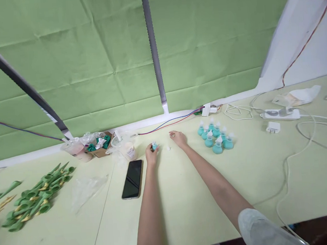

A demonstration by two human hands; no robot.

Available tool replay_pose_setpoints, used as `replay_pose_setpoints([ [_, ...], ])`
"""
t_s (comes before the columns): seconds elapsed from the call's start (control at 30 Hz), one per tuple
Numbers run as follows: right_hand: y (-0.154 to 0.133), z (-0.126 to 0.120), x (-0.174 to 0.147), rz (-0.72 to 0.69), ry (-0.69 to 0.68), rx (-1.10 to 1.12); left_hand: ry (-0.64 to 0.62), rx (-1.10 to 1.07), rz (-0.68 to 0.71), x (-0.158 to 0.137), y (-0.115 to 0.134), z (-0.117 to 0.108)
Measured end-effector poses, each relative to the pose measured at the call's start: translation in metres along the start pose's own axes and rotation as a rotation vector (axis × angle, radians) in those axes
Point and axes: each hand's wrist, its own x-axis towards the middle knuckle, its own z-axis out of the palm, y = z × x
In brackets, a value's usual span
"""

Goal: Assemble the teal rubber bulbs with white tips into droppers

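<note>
A small teal bottle stands in the fingers of my left hand, which is closed around it. Its top looks whitish. My right hand hovers to the right of it, fingers loosely bent and apart, with nothing visible in them. On the table between and just below the hands lies a small white cap. To the right of my right hand stands a group of several teal bottles with pale pointed tops.
A black phone lies beside my left forearm. Behind it are a clear plastic tub and an open cardboard box. Green flower-shaped pieces are heaped at left. White cables and a power strip lie at right.
</note>
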Motion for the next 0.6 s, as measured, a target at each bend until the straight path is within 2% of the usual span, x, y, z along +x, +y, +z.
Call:
replay_pose_setpoints([
  [0.1, -0.004, -0.005, -0.005, -0.009, 0.034, 0.028, -0.009, -0.007, -0.017, 0.001, 0.000, 0.000],
  [0.2, -0.009, -0.015, -0.014, -0.114, 0.094, 0.097, -0.011, -0.010, -0.025, 0.002, -0.001, 0.000],
  [0.23, -0.010, -0.019, -0.018, -0.177, 0.062, 0.116, -0.017, -0.011, -0.026, 0.002, -0.001, 0.000],
  [0.3, -0.011, -0.026, -0.027, -0.329, -0.094, 0.111, -0.036, -0.003, -0.023, 0.003, 0.000, 0.000],
  [0.4, -0.013, -0.034, -0.038, -0.495, -0.284, -0.013, -0.043, 0.014, -0.018, 0.003, 0.001, 0.000],
  [0.5, -0.017, -0.035, -0.041, -0.495, -0.297, -0.140, -0.037, 0.016, -0.014, 0.003, 0.001, 0.000],
  [0.6, -0.023, -0.032, -0.032, -0.440, -0.287, -0.166, -0.037, 0.008, -0.011, 0.003, 0.000, 0.000],
])
